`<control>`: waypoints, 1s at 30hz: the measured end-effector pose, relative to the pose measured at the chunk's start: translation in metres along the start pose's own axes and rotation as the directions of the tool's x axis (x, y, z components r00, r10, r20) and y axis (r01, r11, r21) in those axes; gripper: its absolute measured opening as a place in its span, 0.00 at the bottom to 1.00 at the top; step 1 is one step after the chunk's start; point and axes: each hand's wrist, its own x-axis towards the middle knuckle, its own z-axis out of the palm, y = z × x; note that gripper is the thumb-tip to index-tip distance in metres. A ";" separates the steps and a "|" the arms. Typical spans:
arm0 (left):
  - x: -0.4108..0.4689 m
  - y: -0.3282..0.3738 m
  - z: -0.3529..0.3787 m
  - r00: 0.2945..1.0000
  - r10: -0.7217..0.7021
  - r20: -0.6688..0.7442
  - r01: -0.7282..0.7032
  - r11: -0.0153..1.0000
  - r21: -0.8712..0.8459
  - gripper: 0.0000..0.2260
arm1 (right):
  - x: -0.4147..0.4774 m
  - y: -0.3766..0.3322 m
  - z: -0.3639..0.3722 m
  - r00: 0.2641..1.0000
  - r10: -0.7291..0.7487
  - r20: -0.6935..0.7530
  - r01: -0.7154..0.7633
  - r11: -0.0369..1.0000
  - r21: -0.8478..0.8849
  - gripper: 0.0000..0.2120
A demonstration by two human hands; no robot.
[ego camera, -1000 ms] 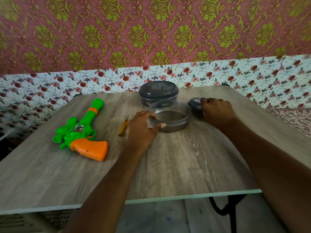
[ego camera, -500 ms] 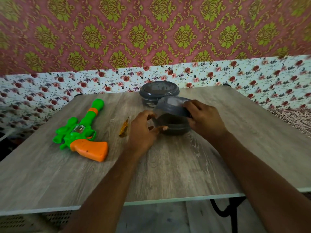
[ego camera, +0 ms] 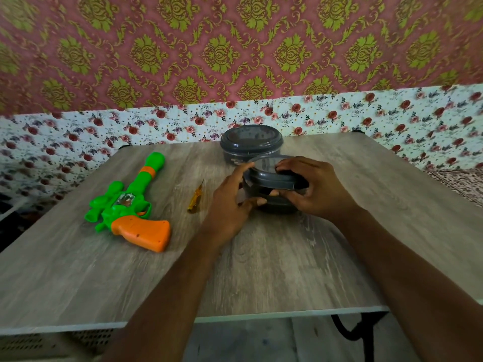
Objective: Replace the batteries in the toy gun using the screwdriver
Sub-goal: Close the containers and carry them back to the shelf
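The worktop (ego camera: pixel 274 270) carries everything, and places here are taken from the near grey tub (ego camera: pixel 274 202) at its middle. The toy gun (ego camera: pixel 130 205) lies well to the tub's left, flat on its side, its long axis running from the orange grip nearest the person to the green barrel pointing away toward the wall. A second, lidded tub (ego camera: pixel 251 143) stands just behind the near one.

The right hand (ego camera: pixel 318 189) holds the grey lid (ego camera: pixel 274 176), tilted over the near tub's mouth, fingers curled on its rim. The left hand (ego camera: pixel 230 202) is cupped against the tub's left wall, steadying it.

The screwdriver (ego camera: pixel 195 198) lies just left of the tub, between it and the gun, its yellow handle toward the person and its tip pointing away. It sits beside the left hand, so that hand looks the nearer one to take it.
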 end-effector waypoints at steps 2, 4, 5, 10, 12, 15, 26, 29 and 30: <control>0.000 0.000 0.001 1.000 0.002 0.006 -0.002 1.000 0.000 0.34 | 0.000 -0.001 -0.001 0.999 -0.021 -0.028 0.022 0.999 0.035 0.21; -0.001 -0.001 0.002 1.000 0.001 0.012 -0.001 1.000 -0.014 0.34 | 0.000 0.001 -0.002 0.999 -0.029 -0.031 0.030 0.998 0.054 0.21; 0.000 -0.001 0.003 1.000 0.000 0.016 0.000 1.000 -0.018 0.33 | -0.001 0.001 -0.003 0.999 -0.027 -0.022 0.028 0.998 0.059 0.21; 0.001 -0.007 0.004 1.000 -0.007 -0.026 0.006 1.000 -0.020 0.29 | -0.006 0.000 -0.002 0.999 0.020 -0.048 -0.016 0.996 0.091 0.19; 0.000 -0.005 0.003 1.000 -0.009 -0.029 0.008 0.999 -0.034 0.29 | -0.006 -0.001 0.000 0.987 0.073 -0.144 -0.060 0.994 0.094 0.14; -0.002 0.001 0.001 1.000 -0.016 -0.021 0.015 0.998 -0.067 0.28 | -0.002 0.001 0.003 0.905 0.271 -0.327 -0.275 0.961 0.033 0.11; 0.000 0.006 0.001 0.976 -0.192 -0.099 0.170 0.967 -0.189 0.21 | -0.009 0.009 0.011 0.643 0.766 0.015 -0.652 0.538 0.534 0.19; 0.001 0.006 0.002 0.951 -0.303 -0.059 0.263 0.897 -0.355 0.25 | -0.001 0.007 0.012 0.587 0.808 0.053 -0.632 0.417 0.653 0.09; 0.002 0.007 0.001 0.939 -0.340 -0.044 0.294 0.866 -0.404 0.24 | 0.002 0.005 0.010 0.578 0.813 0.062 -0.626 0.393 0.674 0.07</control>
